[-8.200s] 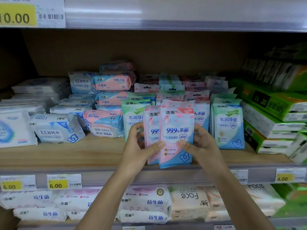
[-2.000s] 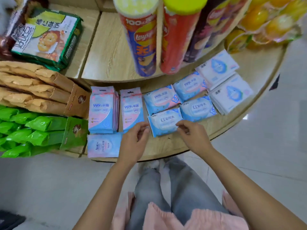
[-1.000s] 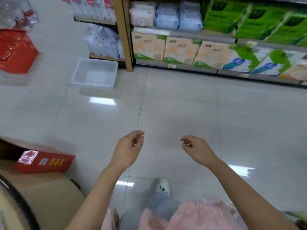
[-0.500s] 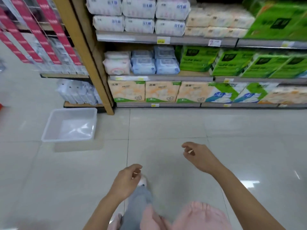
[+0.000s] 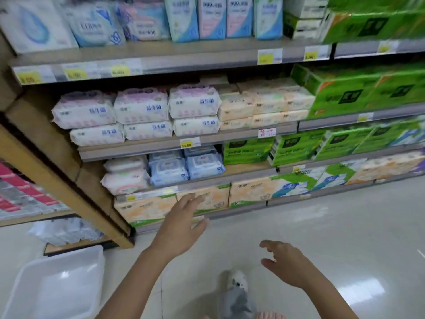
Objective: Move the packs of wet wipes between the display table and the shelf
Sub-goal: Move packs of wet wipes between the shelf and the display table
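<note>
The likeliest slip from here is a clumsy reach into a tightly packed row: the slim upright pink-and-blue plastic packs of wet wipes [image 5: 212, 18] stand shoulder to shoulder with pale green-and-blue upright packs [image 5: 181, 19] on the top grey-edged wooden shelf [image 5: 184, 57], so a pull on one could tip its neighbours forward off the edge, or bring away the wrong colour. The view is blurred, which suggests the head is moving, and a grab made before the eyes settle could also land on the soft blue-and-white pillow packs [image 5: 94, 24] to the left instead. A lesser risk sits low and near on the left – a white translucent plastic tub [image 5: 55, 284] lies on the pale tiled floor [image 5: 322, 238], close enough to the feet to be kicked on a step towards the shelf. Both hands are empty. The left hand [image 5: 181, 224] is raised in front of the lowest shelves with its fingers [image 5: 189, 201] straight and spread apart, holding nothing; the right hand [image 5: 285, 264] hangs nearer and lower over the floor, its fingers loosely apart and slightly bent. The wet wipes lie far above and beyond both – well apart from the left fingers, with two full shelves of white, peach and blue tissue packs in between. The display table is not in view.
</note>
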`<move>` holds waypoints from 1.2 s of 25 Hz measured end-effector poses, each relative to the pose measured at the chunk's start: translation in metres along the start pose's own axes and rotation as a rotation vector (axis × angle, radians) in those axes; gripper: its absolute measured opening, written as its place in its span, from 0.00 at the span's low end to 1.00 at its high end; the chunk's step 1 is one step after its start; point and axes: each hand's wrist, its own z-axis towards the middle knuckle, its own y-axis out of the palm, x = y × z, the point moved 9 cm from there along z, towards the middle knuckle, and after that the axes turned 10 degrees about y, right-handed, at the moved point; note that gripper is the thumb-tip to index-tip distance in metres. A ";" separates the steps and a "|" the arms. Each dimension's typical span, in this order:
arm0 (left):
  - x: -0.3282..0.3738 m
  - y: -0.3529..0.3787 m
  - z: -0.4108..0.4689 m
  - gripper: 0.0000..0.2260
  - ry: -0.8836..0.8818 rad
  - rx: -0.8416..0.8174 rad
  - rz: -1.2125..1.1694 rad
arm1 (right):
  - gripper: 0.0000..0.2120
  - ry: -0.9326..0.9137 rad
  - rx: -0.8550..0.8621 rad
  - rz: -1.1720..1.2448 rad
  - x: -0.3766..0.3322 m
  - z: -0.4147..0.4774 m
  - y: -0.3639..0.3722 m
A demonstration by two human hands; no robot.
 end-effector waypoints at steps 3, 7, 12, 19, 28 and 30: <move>0.012 -0.034 0.079 0.24 0.025 0.116 0.006 | 0.23 -0.083 0.149 0.002 -0.014 0.052 -0.096; 0.042 -0.097 0.170 0.26 0.134 0.284 0.010 | 0.24 -0.245 0.394 0.082 -0.050 0.093 -0.239; 0.062 -0.181 0.254 0.26 0.263 0.438 0.078 | 0.23 -0.462 0.734 0.196 -0.105 0.111 -0.383; 0.049 -0.271 0.368 0.34 0.283 0.551 0.326 | 0.36 -0.515 1.012 0.147 -0.170 0.167 -0.511; 0.071 -0.344 0.446 0.29 0.267 0.746 0.882 | 0.41 -0.374 1.012 -0.013 -0.215 0.220 -0.617; 0.073 -0.349 0.454 0.22 0.285 0.775 0.853 | 0.37 -0.382 0.961 0.010 -0.219 0.230 -0.627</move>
